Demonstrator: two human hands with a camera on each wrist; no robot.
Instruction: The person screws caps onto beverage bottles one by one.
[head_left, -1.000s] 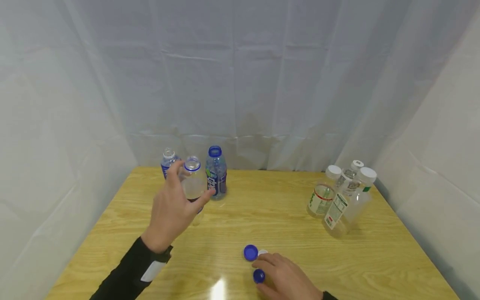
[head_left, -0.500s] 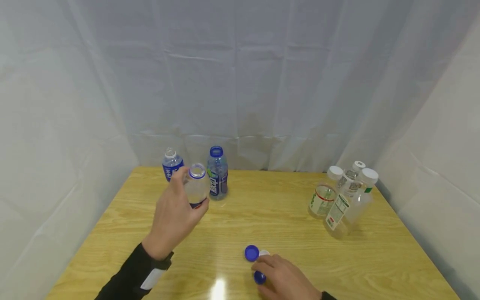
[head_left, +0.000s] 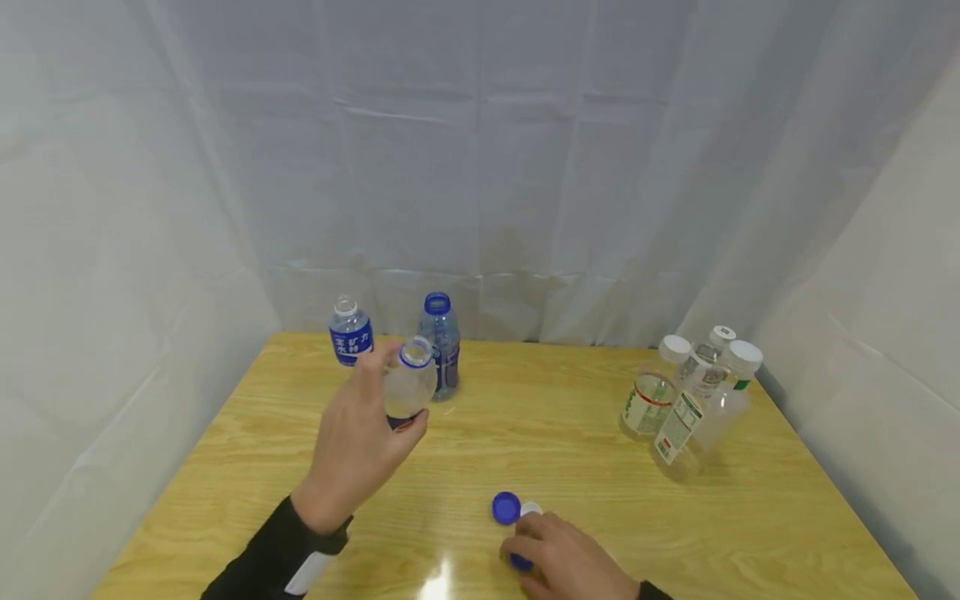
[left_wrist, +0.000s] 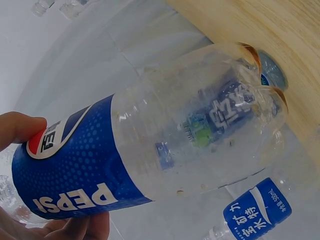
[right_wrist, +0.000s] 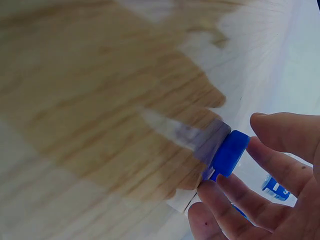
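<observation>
My left hand (head_left: 356, 446) grips an uncapped clear Pepsi bottle (head_left: 408, 388), tilted with its mouth toward me. Thumb and fingers lie round its blue Pepsi label (left_wrist: 85, 160) in the left wrist view. Low on the table, my right hand (head_left: 570, 557) has its fingers curled round a dark blue bottle cap (right_wrist: 231, 154); the hand partly hides the cap in the head view. Just beyond that hand lie another blue cap (head_left: 506, 507) and a white cap (head_left: 530, 508).
Two uncapped bottles, a blue-labelled one (head_left: 351, 337) and a bluish one (head_left: 446, 342), stand at the back left. At the right are three capped clear bottles, including a green-and-white-labelled one (head_left: 647, 407). White sheeting (head_left: 480, 167) surrounds the wooden table (head_left: 555, 433).
My left hand has brought the Pepsi bottle to the right and nearer me, tilting its mouth toward me. The right hand's fingers have closed in over the blue cap, covering more of it.
</observation>
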